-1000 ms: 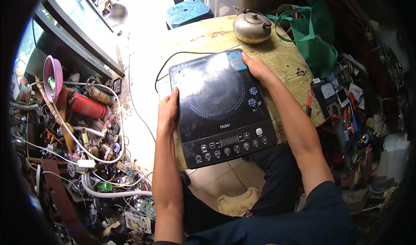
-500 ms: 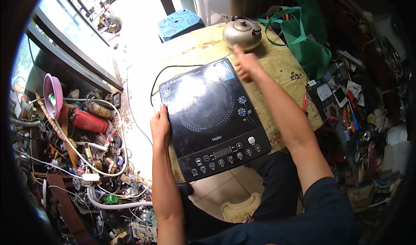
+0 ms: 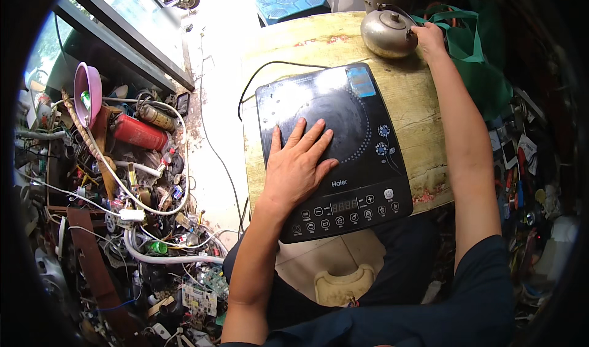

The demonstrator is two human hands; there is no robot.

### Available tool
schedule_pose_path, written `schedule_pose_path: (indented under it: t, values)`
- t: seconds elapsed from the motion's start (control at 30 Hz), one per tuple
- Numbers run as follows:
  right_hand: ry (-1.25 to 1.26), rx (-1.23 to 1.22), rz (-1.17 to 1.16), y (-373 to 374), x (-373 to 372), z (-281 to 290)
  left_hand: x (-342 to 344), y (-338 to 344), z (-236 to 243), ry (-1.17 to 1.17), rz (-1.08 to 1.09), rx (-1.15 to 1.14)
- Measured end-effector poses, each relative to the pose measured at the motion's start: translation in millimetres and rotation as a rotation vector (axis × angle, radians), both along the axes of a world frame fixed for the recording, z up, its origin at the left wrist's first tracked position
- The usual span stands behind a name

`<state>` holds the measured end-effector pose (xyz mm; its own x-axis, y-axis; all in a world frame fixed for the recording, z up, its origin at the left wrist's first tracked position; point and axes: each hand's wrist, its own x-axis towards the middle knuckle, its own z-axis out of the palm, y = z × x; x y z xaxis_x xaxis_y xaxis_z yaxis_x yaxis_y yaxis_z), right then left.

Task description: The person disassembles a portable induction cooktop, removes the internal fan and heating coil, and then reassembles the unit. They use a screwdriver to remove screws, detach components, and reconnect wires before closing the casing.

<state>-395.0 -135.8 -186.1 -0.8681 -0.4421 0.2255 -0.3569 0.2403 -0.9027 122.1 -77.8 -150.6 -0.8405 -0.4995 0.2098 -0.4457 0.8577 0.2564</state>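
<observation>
A black induction cooker (image 3: 350, 117) lies on the worn wooden table, its button panel toward me. My left hand (image 3: 297, 168) rests palm down on its glass top, fingers spread. Toward the far right of the table stands a dull metal kettle (image 3: 385, 35) with a lid and a dark handle. My right hand (image 3: 431, 39) is at the kettle's right side, fingers closed on the lower end of its handle. The kettle appears to sit on the wood. A black cord (image 3: 261, 69) curves out behind the cooker's far left corner.
A blue plastic stool (image 3: 291, 3) stands beyond the table (image 3: 429, 144). Beside the kettle is a green bag (image 3: 485, 86). At left lie a pink basin (image 3: 89, 92), a red cylinder (image 3: 140, 132) and tangled cables; tools and parts crowd the right.
My left hand has gone from the cooker's left edge onto its top. My right hand has moved from the cooker's far right corner to the kettle's handle. The view has shifted.
</observation>
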Motion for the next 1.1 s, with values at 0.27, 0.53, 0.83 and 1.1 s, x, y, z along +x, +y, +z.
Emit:
schedule_pose_path:
  t: [0.27, 0.53, 0.83, 1.1]
  values:
    - [-0.219, -0.109, 0.286, -17, 42, 95, 12, -4, -4, 0.028, -0.005, 0.052]
    - [-0.106, 0.083, 0.219, -40, 59, 103, 58, -21, -4, 0.393, 0.182, 0.165]
    - [-0.118, -0.095, 0.371, 10, 124, 152, 129, -19, -29, 0.366, 0.393, 0.102]
    - [-0.164, -0.093, 0.547, 73, 225, 218, 155, -15, -36, 0.352, 0.394, 0.082]
